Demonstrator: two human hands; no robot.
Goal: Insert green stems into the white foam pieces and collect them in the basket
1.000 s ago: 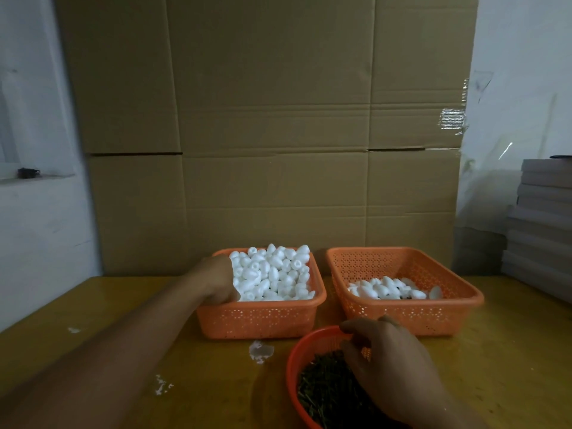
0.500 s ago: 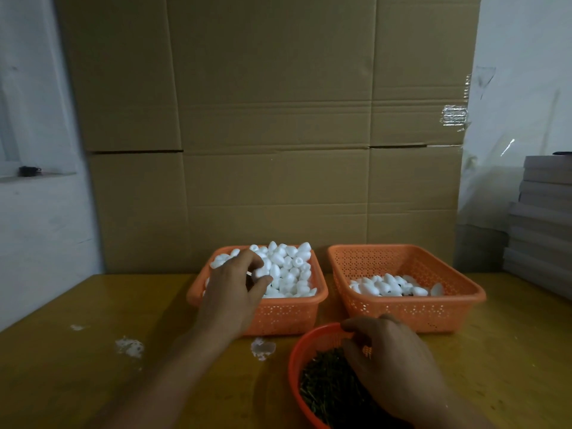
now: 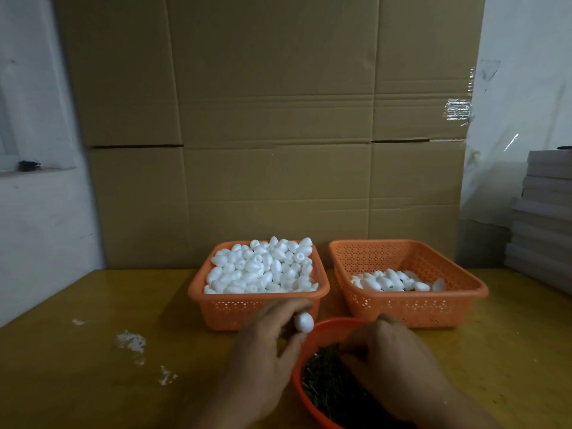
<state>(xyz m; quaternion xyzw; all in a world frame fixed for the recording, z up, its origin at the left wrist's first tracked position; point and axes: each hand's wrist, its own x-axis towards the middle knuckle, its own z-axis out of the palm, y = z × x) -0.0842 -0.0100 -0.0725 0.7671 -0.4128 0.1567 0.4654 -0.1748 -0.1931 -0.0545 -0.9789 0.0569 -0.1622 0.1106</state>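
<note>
The left hand (image 3: 266,339) has drawn back from the full basket (image 3: 216,308) and now pinches one white foam piece (image 3: 304,322) beside the red bowl (image 3: 328,326). The right hand (image 3: 393,363) rests in the green stems (image 3: 325,379); its grip cannot be told. The collecting basket (image 3: 411,308) stands behind on the table (image 3: 77,382).

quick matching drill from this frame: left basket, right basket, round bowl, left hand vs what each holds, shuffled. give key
Things:
1. left basket
2. right basket
3. round bowl
4. left hand

Holds:
A. green stems
B. one foam piece, pinched
C. heaped full with foam pieces
D. only a thin layer of foam pieces

Pairs: 1-C, 2-D, 3-A, 4-B
</note>
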